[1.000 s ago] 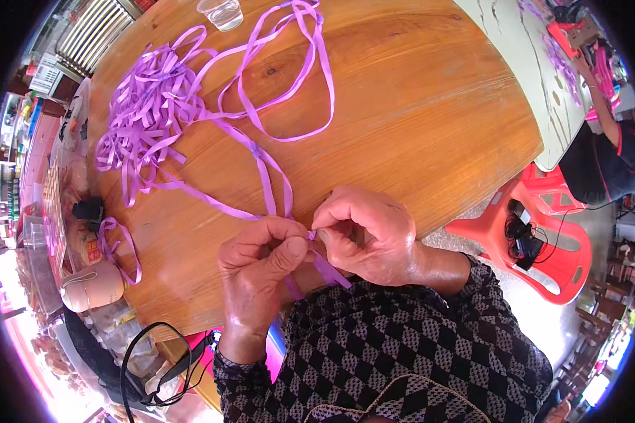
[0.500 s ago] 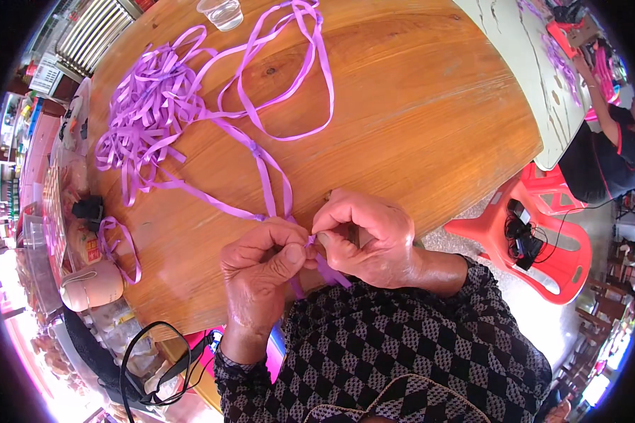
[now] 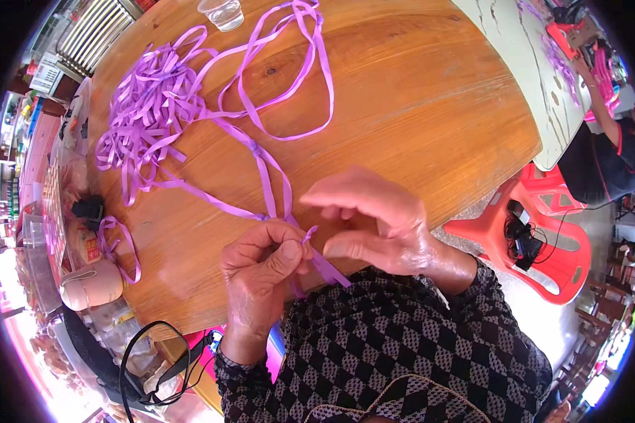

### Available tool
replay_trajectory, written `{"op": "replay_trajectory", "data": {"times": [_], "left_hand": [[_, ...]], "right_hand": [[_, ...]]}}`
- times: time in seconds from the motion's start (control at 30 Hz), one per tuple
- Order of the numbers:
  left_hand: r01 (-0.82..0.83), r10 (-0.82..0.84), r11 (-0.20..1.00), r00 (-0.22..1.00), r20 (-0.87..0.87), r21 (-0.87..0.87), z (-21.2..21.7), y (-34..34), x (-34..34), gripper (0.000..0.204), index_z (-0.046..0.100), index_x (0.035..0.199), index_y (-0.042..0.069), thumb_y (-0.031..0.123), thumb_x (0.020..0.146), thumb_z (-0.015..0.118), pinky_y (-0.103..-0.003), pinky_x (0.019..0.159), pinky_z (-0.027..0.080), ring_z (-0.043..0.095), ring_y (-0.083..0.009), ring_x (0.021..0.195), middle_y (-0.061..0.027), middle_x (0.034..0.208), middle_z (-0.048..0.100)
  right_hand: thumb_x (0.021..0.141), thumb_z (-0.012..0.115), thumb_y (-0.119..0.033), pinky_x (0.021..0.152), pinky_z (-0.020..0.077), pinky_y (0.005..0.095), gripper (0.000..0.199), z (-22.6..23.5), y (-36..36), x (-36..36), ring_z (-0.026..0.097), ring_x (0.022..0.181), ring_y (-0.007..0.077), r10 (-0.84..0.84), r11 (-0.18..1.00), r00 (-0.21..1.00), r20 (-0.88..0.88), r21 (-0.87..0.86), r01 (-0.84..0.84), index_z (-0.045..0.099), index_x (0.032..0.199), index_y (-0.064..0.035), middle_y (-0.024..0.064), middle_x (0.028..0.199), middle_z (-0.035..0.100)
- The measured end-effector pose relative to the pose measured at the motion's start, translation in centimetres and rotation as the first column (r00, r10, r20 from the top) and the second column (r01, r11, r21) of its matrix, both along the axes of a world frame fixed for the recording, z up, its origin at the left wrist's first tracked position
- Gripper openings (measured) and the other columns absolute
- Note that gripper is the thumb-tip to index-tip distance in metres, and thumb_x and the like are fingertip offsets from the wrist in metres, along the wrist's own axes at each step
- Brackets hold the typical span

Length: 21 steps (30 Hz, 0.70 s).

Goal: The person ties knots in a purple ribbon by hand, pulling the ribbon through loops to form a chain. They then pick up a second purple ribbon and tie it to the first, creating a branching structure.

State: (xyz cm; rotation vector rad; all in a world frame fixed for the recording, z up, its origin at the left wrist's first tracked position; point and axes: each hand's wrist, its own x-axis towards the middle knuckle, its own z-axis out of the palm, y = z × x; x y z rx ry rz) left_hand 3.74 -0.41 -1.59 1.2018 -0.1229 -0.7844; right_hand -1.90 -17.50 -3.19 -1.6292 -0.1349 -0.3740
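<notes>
Between the thumb and fingers of my left hand [image 3: 264, 261] a purple ribbon [image 3: 327, 268] is pinched near the table's front edge. A short twisted end of it sticks up past the fingertips, and two tails hang to the right and below. My right hand [image 3: 377, 225] is just to the right, thumb and fingers apart, with nothing in it. From the left hand, ribbon strands with small knots [image 3: 256, 149] run back to a tangled purple ribbon heap [image 3: 155, 95] at the far left. One wide ribbon loop [image 3: 329, 92] lies at the back middle.
A clear plastic cup [image 3: 224, 14] stands at the wooden table's [image 3: 416, 106] back edge. At the left edge are a pink rounded object [image 3: 92, 285] and a ribbon scrap [image 3: 135, 257]. Right of the table, a red stool [image 3: 564, 264] holds black cables. Another person's arm [image 3: 600, 102] shows beyond.
My right hand has let go of the ribbon end, opened and drawn slightly away to the right. My left hand keeps its pinch in the same place.
</notes>
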Motion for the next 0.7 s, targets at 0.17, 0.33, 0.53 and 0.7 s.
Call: {"op": "replay_trajectory", "data": {"times": [0.17,0.33,0.53,0.7], "left_hand": [[-0.007,0.007,0.993,1.0,0.006,0.118,0.8,0.0,-0.2,0.014,0.059,0.079,-0.001,0.012,0.079,0.064,-0.018,0.055,0.037,0.048,-0.0066,0.061,0.0005,0.069,0.055],[0.069,-0.107,0.955,0.987,0.121,0.288,1.2,0.5,-0.2,0.015,0.059,0.075,-0.002,0.012,0.077,0.067,-0.017,0.053,0.035,0.045,-0.0052,0.059,0.0028,0.066,0.052],[0.049,-0.111,0.972,0.958,0.264,0.231,2.0,0.7,-0.5,0.017,0.059,0.073,-0.001,0.013,0.075,0.068,-0.018,0.051,0.034,0.046,-0.0055,0.058,0.0014,0.065,0.052],[-0.122,0.112,0.992,0.965,0.237,0.028,3.5,-0.4,0.5,0.018,0.057,0.076,0.0,0.016,0.08,0.063,-0.02,0.047,0.031,0.041,-0.0067,0.052,-0.0001,0.062,0.05]], "right_hand": [[0.066,0.073,-0.009,0.061,0.044,0.0298,0.032,-0.4,0.3,0.6,0.056,0.074,0.0214,0.103,0.985,0.981,0.166,-0.153,-0.077,0.061,0.094,-0.0008,0.0091,0.085,0.059],[0.063,0.068,0.006,0.052,0.0397,0.03,0.019,-0.8,0.6,0.3,0.053,0.06,0.0205,0.033,0.994,0.984,0.177,-0.109,-0.014,0.059,0.078,-0.0016,0.0069,0.068,0.056],[0.064,0.062,0.01,0.048,0.0368,0.0261,0.014,-0.2,0.4,-0.9,0.05,0.054,0.014,0.083,0.996,0.993,-0.08,0.047,-0.079,0.058,0.07,-0.0021,0.0053,0.063,0.053],[0.073,0.062,0.006,0.052,0.0381,0.0228,0.012,0.7,1.4,1.2,0.051,0.06,0.0079,0.187,0.924,0.957,-0.222,0.369,-0.095,0.059,0.083,-0.0004,0.0005,0.07,0.056]]}}
